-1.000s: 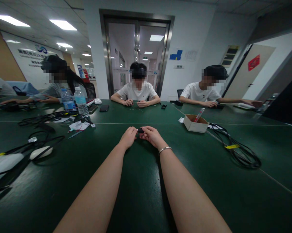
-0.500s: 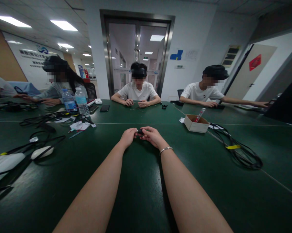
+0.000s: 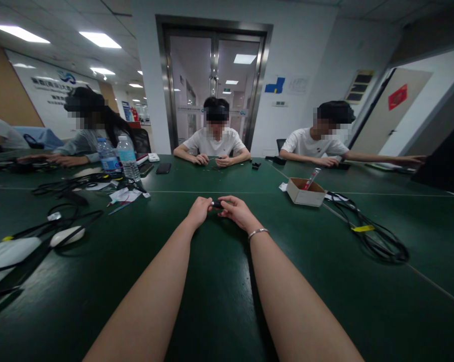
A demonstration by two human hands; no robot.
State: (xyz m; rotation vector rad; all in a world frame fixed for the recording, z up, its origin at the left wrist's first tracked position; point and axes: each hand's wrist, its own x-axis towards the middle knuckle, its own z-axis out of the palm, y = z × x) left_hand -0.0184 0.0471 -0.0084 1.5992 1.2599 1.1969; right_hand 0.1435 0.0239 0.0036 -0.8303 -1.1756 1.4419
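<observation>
Between my two hands, just above the green table [image 3: 211, 261], is a small dark object [image 3: 216, 204] with a shiny silver part at its left end. Its exact kind is too small to make out. My left hand [image 3: 200, 210] is closed, pinching the silver end between thumb and fingers. From the other side, my right hand [image 3: 236, 210] grips the black end with thumb and index finger, its other fingers curled below. A silver bracelet [image 3: 258, 233] circles my right wrist. The fingers cover part of the object.
Right of my hands are an open cardboard box [image 3: 305, 195] holding a red-and-clear tube and a coiled black cable [image 3: 377, 236]. To the left lie a white mouse [image 3: 67, 236], papers [image 3: 124, 195], tangled cables and two water bottles [image 3: 128, 158]. Several people sit around the table.
Both hands stay nearly in place on the small dark object. My right fingers have shifted slightly, and more of the object's black part shows.
</observation>
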